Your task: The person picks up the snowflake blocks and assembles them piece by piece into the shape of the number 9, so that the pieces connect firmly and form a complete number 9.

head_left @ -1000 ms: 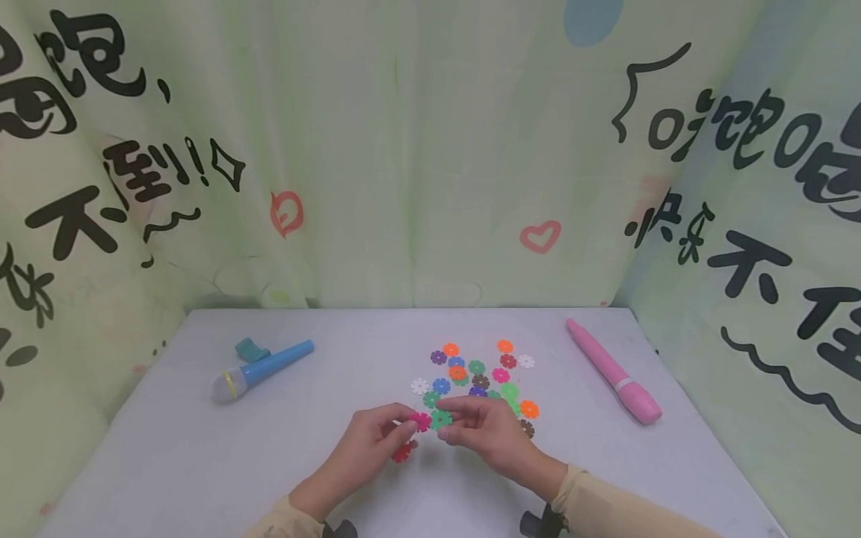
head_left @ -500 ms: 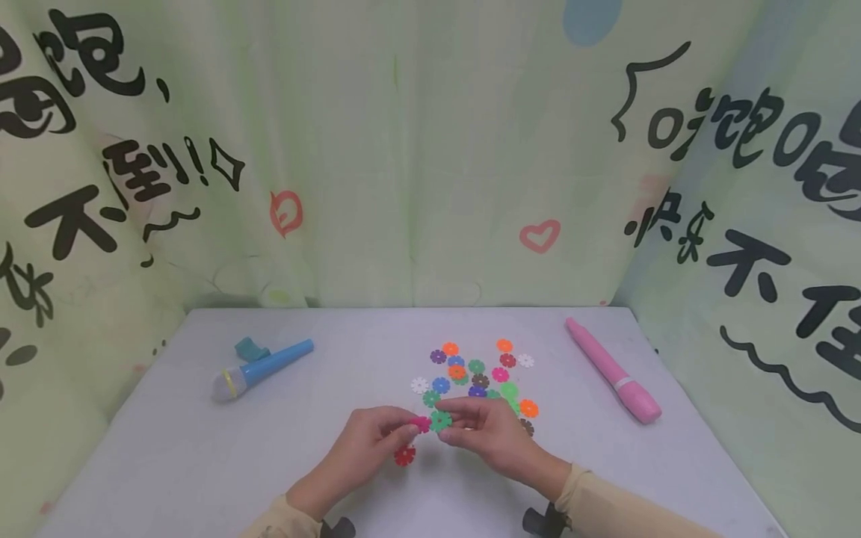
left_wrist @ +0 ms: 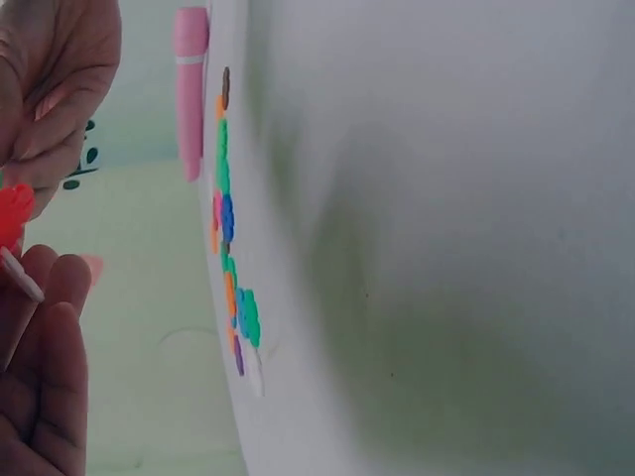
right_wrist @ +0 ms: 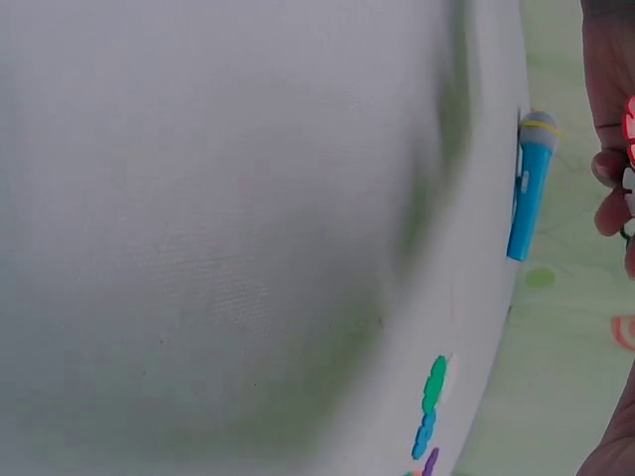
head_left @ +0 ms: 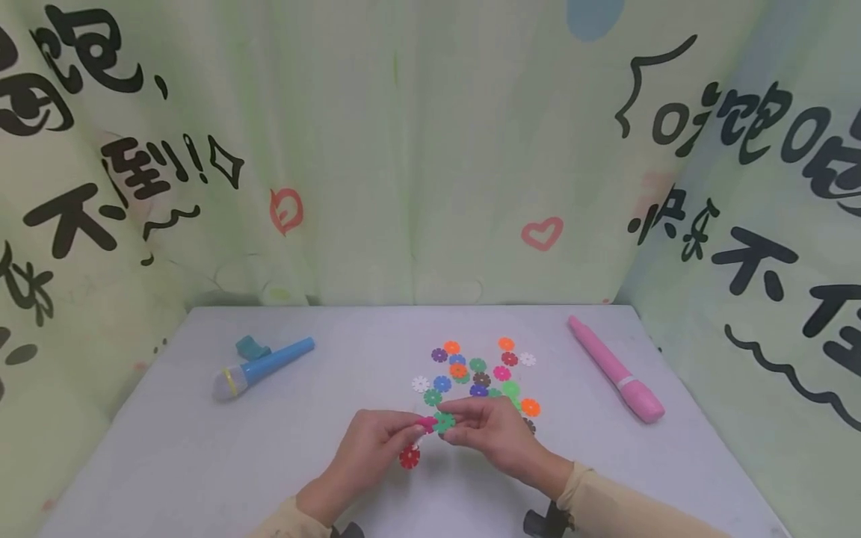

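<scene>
Green plastic shows between the thumb and fingers of the right hand (head_left: 498, 433), whose grip pinches a flower-shaped green disc (head_left: 444, 423). Against its edge sits a pink disc (head_left: 427, 424), pinched by the grip of the left hand (head_left: 370, 448); whether the two are slotted together is hard to tell. A red disc (head_left: 409, 457) and a white disc (left_wrist: 22, 276) are just below the left fingertips, raised off the bench (head_left: 202, 463). Beyond the hands lie scattered loose discs (head_left: 457, 370), with a blue toy microphone (head_left: 279, 364) and teal piece (head_left: 252, 348) off to the left and a long pink toy (head_left: 612, 370) to the right.
</scene>
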`<state>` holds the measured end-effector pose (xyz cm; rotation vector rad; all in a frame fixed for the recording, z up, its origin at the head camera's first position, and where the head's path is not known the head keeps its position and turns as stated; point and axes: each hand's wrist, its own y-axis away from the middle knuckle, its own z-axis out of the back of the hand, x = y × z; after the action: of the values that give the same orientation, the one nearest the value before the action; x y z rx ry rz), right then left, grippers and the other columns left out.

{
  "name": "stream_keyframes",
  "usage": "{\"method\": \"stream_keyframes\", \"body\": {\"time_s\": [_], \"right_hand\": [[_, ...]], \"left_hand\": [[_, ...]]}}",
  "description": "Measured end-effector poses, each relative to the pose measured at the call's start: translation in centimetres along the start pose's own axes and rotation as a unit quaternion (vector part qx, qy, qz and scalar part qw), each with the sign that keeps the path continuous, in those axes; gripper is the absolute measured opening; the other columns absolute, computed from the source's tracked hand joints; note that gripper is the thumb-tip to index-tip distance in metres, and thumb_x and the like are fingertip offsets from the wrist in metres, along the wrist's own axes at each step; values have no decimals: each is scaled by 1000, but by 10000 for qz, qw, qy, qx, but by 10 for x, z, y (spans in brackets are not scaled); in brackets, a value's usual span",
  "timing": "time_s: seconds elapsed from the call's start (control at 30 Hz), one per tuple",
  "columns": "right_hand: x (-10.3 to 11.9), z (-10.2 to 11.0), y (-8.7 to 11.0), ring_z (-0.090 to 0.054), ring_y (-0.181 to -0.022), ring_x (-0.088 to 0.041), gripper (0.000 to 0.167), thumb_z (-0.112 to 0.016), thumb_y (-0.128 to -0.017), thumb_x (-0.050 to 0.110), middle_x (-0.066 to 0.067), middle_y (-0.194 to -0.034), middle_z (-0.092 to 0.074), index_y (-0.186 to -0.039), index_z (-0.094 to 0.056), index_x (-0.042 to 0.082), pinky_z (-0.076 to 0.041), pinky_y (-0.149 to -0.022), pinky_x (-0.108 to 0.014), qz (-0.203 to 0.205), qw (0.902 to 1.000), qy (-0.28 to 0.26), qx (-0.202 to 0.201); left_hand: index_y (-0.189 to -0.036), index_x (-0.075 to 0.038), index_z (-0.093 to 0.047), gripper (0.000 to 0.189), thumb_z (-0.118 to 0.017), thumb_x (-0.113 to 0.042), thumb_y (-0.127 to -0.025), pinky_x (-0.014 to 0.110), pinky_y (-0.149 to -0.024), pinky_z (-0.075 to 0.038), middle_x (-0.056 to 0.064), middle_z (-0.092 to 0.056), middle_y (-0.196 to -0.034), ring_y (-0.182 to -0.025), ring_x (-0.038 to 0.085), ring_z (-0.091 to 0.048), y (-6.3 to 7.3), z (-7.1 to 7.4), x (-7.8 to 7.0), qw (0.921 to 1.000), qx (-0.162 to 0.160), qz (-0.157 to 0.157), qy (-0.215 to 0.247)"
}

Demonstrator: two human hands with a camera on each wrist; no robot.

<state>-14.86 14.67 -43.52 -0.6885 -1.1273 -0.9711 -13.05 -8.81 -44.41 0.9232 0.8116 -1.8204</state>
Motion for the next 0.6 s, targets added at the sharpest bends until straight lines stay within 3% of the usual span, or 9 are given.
{"method": "stream_keyframes", "body": {"time_s": [0.17, 0.33, 0.6], "right_hand": [[1, -1, -5, -69, -90, -17, 39, -79, -88, 24, -1, -107, -72, -122, -71, 7, -57, -75, -28, 11, 9990, 425, 143], [2, -1, -9, -68, -89, -18, 42, -78, -88, 26, 0, -105, -71, -124, -70, 7, -57, -75, -28, -92, 9992, 378, 133], [3, -3, -9, -69, -90, -20, 42, -78, -89, 21, -2, -106, -71, -128, -68, 10, -57, -76, -29, -115, 9995, 197, 234]], "left_hand": [[-108, -11, -75, 20, -67, -26, -97, 26, -66, -54, -7, -66, -74, -65, 11, -62, -2, 3, 0, 9987, 142, 407, 273], [-106, -14, -70, 18, -71, -27, -94, 29, -66, -56, -2, -69, -88, -73, 15, -66, -5, 4, 1, 9942, 423, 744, 651], [-121, -18, -66, 33, -76, -26, -90, 27, -66, -56, -11, -68, -95, -77, 10, -66, -8, 2, 5, 9964, 402, 669, 329]]}}
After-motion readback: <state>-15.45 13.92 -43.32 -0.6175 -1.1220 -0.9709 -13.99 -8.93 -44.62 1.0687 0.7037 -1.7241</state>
